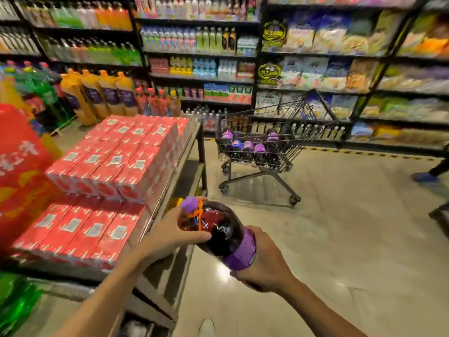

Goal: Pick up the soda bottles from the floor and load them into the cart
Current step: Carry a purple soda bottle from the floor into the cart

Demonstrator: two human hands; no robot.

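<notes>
From the head camera, a dark soda bottle (220, 231) with a purple cap and purple label lies tilted in mid-air at about 6 o'clock, cap toward 10 o'clock. The left hand (175, 233) curls around its neck and shoulder, and the right hand (264, 261) wraps its fingers around the labelled lower end. The cart (262, 152) stands well apart at 12 o'clock on the floor (340, 227), with more bottles (247, 148) inside its basket.

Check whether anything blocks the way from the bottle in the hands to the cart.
Nothing visible does. Bare floor lies between the soda bottle, held by the left hand and right hand, and the cart. The display table stands left of that line, and the cart's top is open.
</notes>
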